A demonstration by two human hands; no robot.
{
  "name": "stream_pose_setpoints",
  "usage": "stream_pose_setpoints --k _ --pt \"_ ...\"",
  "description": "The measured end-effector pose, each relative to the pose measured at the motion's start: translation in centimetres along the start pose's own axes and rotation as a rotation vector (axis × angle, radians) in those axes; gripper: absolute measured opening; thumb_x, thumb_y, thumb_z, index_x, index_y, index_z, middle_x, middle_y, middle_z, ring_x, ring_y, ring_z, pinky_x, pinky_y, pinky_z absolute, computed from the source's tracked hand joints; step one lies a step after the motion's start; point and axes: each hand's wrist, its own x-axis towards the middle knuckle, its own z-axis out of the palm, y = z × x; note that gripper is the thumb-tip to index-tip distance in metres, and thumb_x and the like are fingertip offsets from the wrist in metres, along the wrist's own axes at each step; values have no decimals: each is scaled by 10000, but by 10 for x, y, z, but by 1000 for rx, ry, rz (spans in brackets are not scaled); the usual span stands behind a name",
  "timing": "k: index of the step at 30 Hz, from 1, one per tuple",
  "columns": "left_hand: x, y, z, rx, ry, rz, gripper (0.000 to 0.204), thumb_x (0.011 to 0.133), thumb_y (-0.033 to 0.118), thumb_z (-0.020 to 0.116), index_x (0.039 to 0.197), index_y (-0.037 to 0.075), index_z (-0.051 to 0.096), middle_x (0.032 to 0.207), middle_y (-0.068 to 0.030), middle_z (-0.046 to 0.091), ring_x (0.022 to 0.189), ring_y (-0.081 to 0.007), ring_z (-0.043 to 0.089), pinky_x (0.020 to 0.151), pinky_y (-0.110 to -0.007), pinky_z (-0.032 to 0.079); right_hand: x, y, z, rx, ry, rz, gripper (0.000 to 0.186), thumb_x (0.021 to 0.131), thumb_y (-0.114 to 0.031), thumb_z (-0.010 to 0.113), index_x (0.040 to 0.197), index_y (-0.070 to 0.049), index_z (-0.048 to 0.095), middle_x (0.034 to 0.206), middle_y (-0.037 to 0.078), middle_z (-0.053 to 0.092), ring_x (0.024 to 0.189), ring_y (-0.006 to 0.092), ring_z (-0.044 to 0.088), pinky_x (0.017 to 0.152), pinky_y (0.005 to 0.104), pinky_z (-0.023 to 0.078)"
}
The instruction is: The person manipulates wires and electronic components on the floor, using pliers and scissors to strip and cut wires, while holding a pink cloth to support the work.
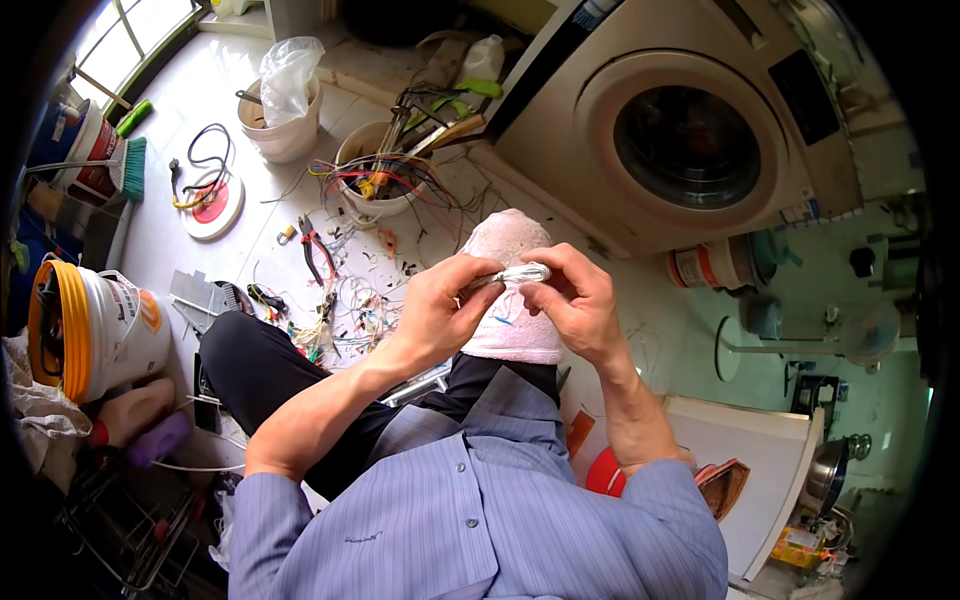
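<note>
Left hand (432, 305) and right hand (580, 298) each pinch one end of a small white wire bundle (508, 276), held above a pink cloth (512, 330) over the knee. Step in hand, apparently: working the bundle's end; next needs a firm fingertip grip.

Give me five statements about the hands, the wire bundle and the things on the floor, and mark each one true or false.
1. Both hands, left and right, grip a small bundle of white wire. True.
2. The bundle is held over a pink towel that lies on the person's knee. True.
3. The washing machine has its round door wide open. False: the door is closed.
4. The red-handled pliers are in the left hand. False: they lie on the floor among wire scraps.
5. A white bucket beyond the hands holds tangled coloured wires. True.
</note>
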Motion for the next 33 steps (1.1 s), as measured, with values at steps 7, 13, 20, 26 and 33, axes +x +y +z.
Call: stream_pose_setpoints --k 7,13,20,26,33 --pt "4 19 -13 83 -161 99 251 856 45 699 1100 -3 669 862 -112 663 724 -173 636 652 -291 492 0 -10 2 71 16 -108 179 857 89 667 1026 31 673 872 79 640 656 113 627 562 241 505" --pt "0 16 -12 -419 -287 -294 213 950 161 626 1074 -2 687 892 -90 714 806 -159 650 762 -317 506 -5 -5 -2 186 -73 2 314 857 26 700 1163 26 631 962 69 622 765 116 642 667 264 531" --pt "-4 7 -7 -1077 -409 -552 299 997 231 598 1116 -41 632 952 -119 675 884 -210 652 834 -341 524 -8 -2 10 706 -192 113 532 872 -223 760 1273 66 562 1080 61 585 863 157 630 773 312 532" --pt "-13 7 3 -1127 -391 -593 294 1005 238 579 1132 -22 632 976 -113 662 940 -208 637 885 -361 501 -9 8 19 792 -130 129 289 913 -91 701 1147 65 634 1010 66 606 653 130 620 569 270 530" --pt "-17 -1 8 -1093 -380 -587 335 997 248 598 1201 -17 614 1076 -97 656 1034 -188 616 946 -340 470 -12 10 23 635 -4 161 78 892 -30 711 919 43 708 985 51 640 726 116 626 606 243 503"
